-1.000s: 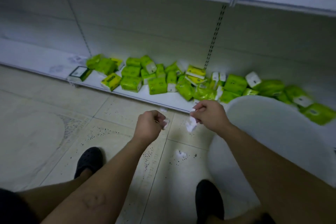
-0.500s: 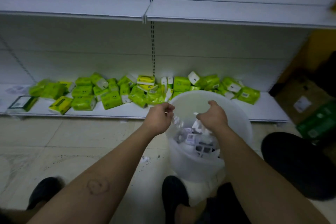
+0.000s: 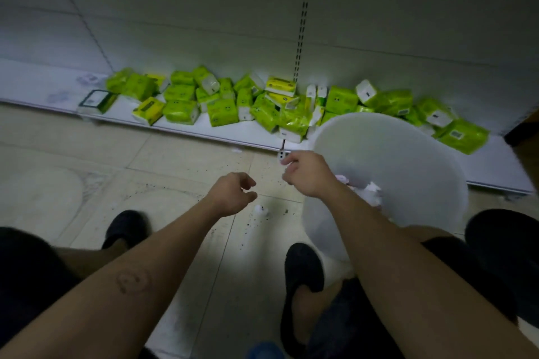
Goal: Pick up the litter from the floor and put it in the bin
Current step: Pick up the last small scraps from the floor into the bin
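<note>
While both my hands hang loosely curled and empty, the small crumpled white paper scrap [image 3: 259, 209] lies just below-right of my left hand [image 3: 232, 194], nearer than my right hand [image 3: 306, 173].

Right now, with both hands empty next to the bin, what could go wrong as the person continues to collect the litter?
1. The white scrap lies close to the right shoe; a step could crush or kick it.
2. The right forearm crosses the white bin's near rim, so a quick pull back might tip it and spill the paper inside.
3. Small bits near the shelf base sit far from the left hand and right hand, easy to overlook.
</note>
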